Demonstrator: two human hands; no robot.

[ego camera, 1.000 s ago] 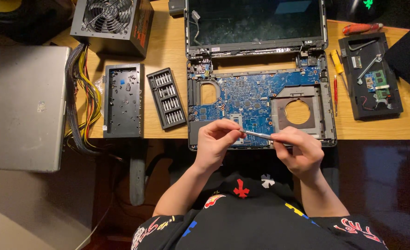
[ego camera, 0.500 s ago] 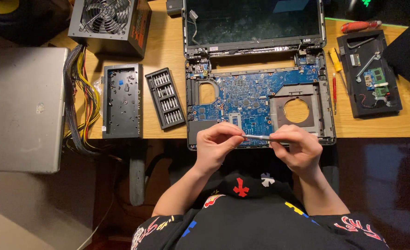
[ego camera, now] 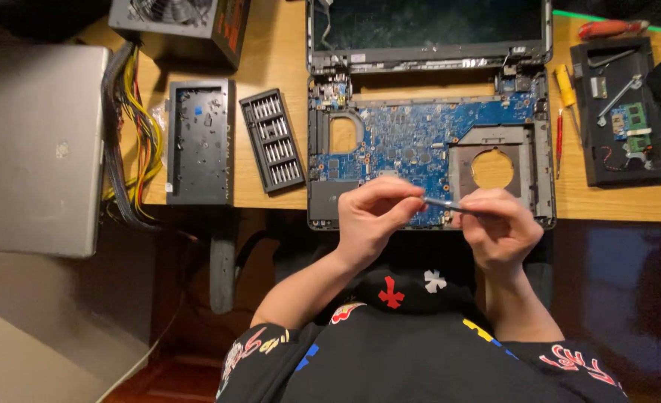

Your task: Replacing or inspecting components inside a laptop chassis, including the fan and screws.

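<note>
While both hands [ego camera: 375, 216] pinch a screwdriver [ego camera: 442, 203], clutter covers the wooden desk [ego camera: 614, 201].

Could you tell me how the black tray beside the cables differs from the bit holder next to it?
The tray is larger, lies square to the desk edge and holds only small loose bits. The bit holder is narrower, lies slightly askew and carries rows of silvery bits. Both are dark, rectangular and lie flat on the wooden desk.

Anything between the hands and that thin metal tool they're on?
Nothing visible. Left hand and right hand both pinch the thin metal tool directly, above the opened laptop's front edge.
</note>
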